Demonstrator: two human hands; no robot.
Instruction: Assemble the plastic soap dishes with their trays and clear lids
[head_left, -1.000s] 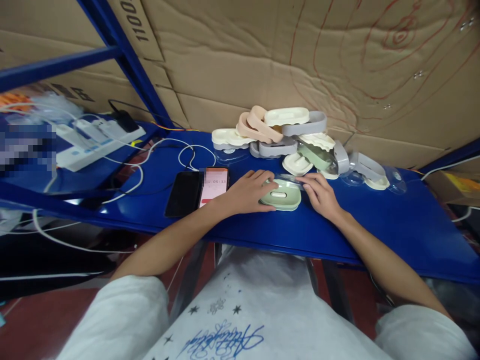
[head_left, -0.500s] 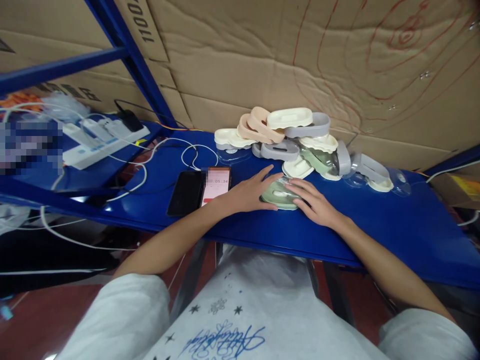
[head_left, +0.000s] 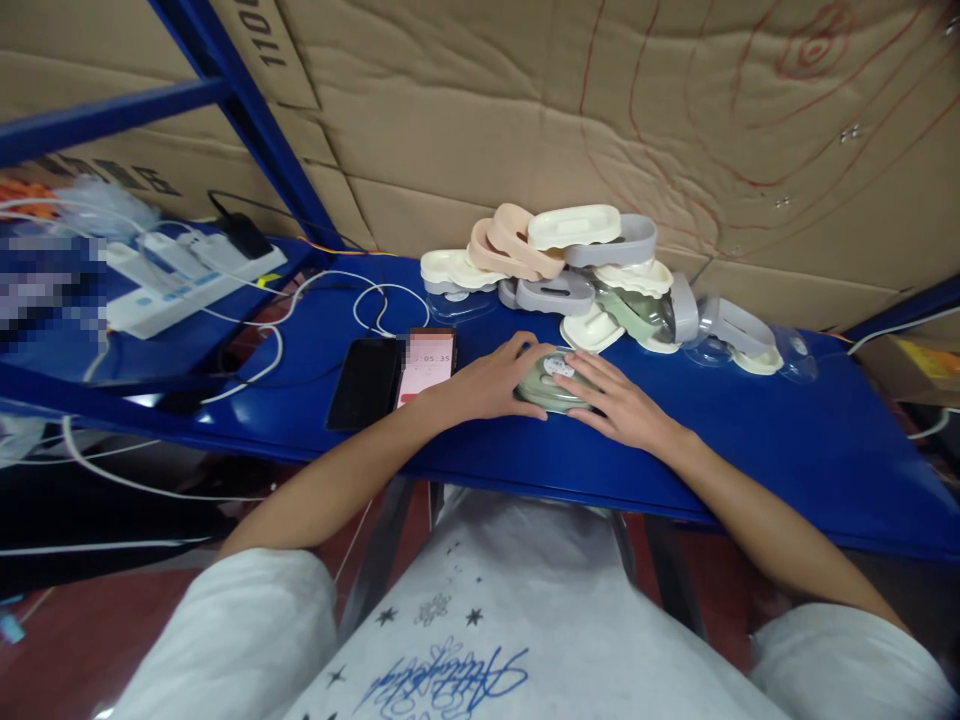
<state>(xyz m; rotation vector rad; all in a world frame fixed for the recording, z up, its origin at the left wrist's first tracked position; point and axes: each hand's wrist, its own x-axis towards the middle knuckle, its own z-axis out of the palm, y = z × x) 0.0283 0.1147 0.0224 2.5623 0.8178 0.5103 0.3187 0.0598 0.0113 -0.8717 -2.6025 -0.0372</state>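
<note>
On the blue table in front of me is an oval green soap dish (head_left: 534, 389) under a clear plastic lid with a white round sticker (head_left: 559, 365). My left hand (head_left: 495, 380) grips its left end, thumb along the near side and fingers curled around the far side. Resting over the right part of the lid is my right hand (head_left: 619, 398), its fingers stretched out and somewhat apart. It touches the lid from above and hides the dish's right end. Behind them lies a pile of similar dish parts, among them a cream dish (head_left: 592, 328) and a grey tray (head_left: 555, 294).
Left of my left hand lie a lit phone (head_left: 427, 365) and a dark phone (head_left: 364, 383). White cables and a power strip (head_left: 199, 290) are farther left. Clear lids (head_left: 795, 355) lie at the pile's right end. A cardboard wall (head_left: 450, 120) stands behind the table.
The sticker on the lid now shows more fully between my hands. My left fingers have curled in closer around the dish, and my right hand has shifted slightly left over it.
</note>
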